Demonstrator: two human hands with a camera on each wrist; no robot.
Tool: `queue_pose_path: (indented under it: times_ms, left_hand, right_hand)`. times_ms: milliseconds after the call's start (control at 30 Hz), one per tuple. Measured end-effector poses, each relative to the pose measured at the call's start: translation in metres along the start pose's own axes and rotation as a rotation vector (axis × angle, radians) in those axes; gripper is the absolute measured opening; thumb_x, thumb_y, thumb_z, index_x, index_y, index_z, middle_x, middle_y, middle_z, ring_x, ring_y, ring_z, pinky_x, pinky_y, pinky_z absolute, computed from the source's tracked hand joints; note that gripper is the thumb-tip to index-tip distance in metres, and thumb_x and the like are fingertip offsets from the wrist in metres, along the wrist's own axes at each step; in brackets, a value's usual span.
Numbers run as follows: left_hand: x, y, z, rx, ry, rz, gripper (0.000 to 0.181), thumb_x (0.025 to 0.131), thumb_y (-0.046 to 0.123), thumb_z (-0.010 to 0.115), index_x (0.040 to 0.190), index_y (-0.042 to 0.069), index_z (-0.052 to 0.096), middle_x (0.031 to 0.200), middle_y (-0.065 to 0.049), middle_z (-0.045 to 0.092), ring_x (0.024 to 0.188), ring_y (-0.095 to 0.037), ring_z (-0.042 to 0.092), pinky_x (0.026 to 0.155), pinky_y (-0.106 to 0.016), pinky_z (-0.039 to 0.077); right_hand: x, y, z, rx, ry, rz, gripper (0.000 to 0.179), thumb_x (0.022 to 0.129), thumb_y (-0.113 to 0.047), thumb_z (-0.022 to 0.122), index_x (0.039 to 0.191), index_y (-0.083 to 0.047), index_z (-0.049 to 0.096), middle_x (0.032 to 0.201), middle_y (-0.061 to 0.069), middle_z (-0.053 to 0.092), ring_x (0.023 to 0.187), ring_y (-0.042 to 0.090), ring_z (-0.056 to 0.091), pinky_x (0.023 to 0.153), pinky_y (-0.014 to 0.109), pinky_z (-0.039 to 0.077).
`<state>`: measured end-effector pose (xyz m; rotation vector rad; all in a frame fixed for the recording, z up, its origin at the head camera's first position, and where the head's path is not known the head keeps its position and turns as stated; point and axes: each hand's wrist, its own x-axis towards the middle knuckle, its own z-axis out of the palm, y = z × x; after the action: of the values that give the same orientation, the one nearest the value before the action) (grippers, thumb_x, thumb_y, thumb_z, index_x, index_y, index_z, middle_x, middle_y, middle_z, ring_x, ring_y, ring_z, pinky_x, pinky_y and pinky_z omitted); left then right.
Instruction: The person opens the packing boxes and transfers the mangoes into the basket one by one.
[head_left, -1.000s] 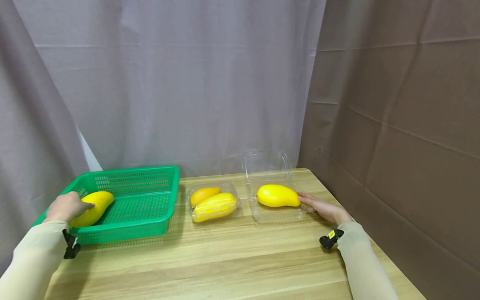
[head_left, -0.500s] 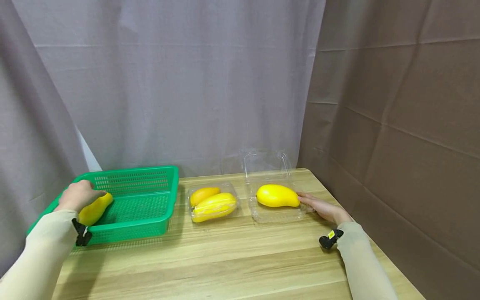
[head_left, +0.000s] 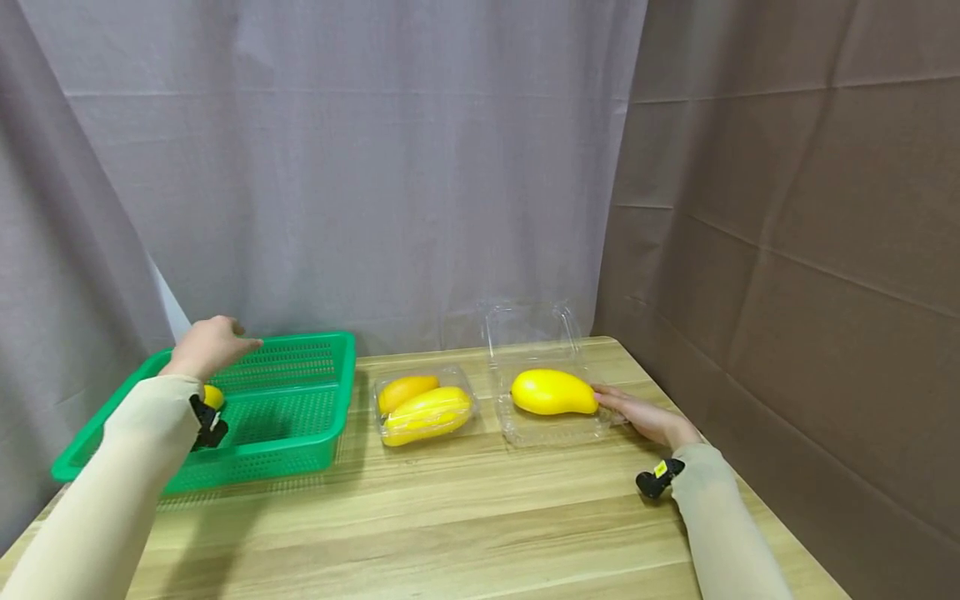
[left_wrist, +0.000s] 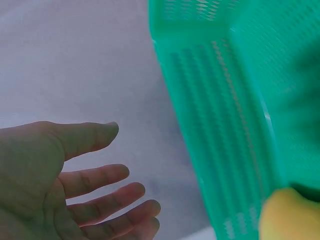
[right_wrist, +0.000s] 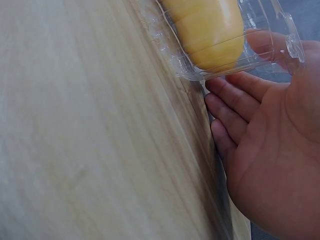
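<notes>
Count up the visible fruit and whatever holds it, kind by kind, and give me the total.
Yellow fruits: 4
Clear plastic containers: 2
Green basket: 1
Total: 7

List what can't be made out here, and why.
Head view: most of the mango in the basket, hidden by the left sleeve.
Head view: part of the rear mango in the closed box, behind the front mango.
Head view: any writing on the yellow label, too small.
Right wrist view: far end of the mango in the open box, cut off by the top edge.
</notes>
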<state>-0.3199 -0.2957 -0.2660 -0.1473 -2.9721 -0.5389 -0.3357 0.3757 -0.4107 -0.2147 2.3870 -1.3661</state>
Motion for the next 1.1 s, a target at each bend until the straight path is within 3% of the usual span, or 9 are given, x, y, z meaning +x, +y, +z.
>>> queue_pose_path:
  times_ms: [167, 367, 867, 1100]
  left_hand:
    - [0.016, 0.033, -0.004, -0.006, -0.001, 0.006, 0.066, 0.098, 0.039, 0.059, 0.135, -0.015, 0.052, 0.136, -0.038, 0.05, 0.121, -0.058, 0.048, 0.094, -0.067, 0.043]
    - [0.033, 0.075, 0.005, -0.005, -0.014, 0.019, 0.062, 0.098, 0.038, 0.06, 0.137, -0.01, 0.053, 0.138, -0.033, 0.052, 0.122, -0.053, 0.051, 0.093, -0.065, 0.046]
    - [0.069, 0.181, 0.048, -0.129, 0.026, 0.146, 0.054, 0.098, 0.031, 0.063, 0.139, -0.005, 0.055, 0.138, -0.025, 0.057, 0.122, -0.041, 0.058, 0.101, -0.053, 0.047]
    - [0.076, 0.227, 0.081, -0.271, -0.036, 0.185, 0.055, 0.097, 0.032, 0.067, 0.138, -0.003, 0.057, 0.136, -0.02, 0.06, 0.124, -0.036, 0.057, 0.102, -0.047, 0.048]
  right_hand:
    - [0.001, 0.0, 0.001, -0.005, 0.001, -0.01, 0.077, 0.107, -0.047, 0.042, 0.162, -0.007, 0.007, 0.167, 0.02, -0.008, 0.151, 0.039, -0.017, 0.116, 0.067, -0.007]
    - [0.002, 0.001, 0.003, -0.009, 0.0, -0.016, 0.076, 0.107, -0.047, 0.041, 0.162, -0.007, 0.008, 0.167, 0.02, -0.008, 0.151, 0.038, -0.017, 0.116, 0.066, -0.006]
    - [0.008, 0.001, 0.006, 0.014, 0.002, -0.041, 0.073, 0.108, -0.042, 0.041, 0.161, -0.003, 0.009, 0.166, 0.022, -0.005, 0.151, 0.04, -0.013, 0.117, 0.064, -0.005]
    - [0.01, 0.004, 0.007, 0.018, -0.002, -0.023, 0.076, 0.107, -0.045, 0.043, 0.162, -0.006, 0.009, 0.167, 0.02, -0.006, 0.151, 0.039, -0.014, 0.117, 0.065, -0.004]
